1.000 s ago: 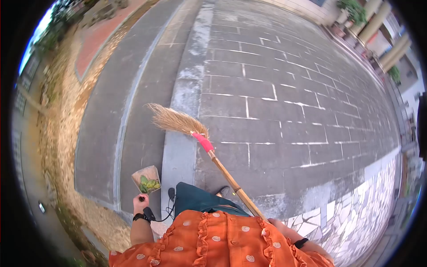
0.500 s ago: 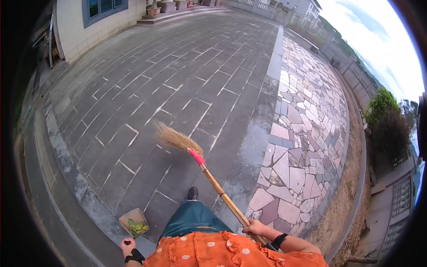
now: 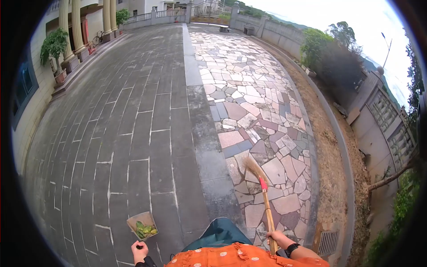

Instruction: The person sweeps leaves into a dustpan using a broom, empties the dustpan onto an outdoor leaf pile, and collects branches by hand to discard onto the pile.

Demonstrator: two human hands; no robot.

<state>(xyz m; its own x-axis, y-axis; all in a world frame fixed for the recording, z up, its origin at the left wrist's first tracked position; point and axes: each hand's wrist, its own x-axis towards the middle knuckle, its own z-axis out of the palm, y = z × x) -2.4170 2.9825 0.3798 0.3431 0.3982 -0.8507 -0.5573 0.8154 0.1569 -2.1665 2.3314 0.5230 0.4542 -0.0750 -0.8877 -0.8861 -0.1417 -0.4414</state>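
While the right hand [image 3: 276,239] grips a straw-bristled, bamboo-handled broom [image 3: 267,204], left of it: left hand [image 3: 139,252], closed round dark handle [image 3: 139,247]; squarish dustpan [image 3: 134,219] holding leaves [image 3: 146,229]

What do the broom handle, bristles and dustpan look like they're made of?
Broom handle: probably bamboo, fairly smooth, yellowish and apparently jointed. Bristles: likely dried plant fibre, matte, tan and wispy. Dustpan: perhaps plastic or metal; its dull, plain beige surface leaves that open.
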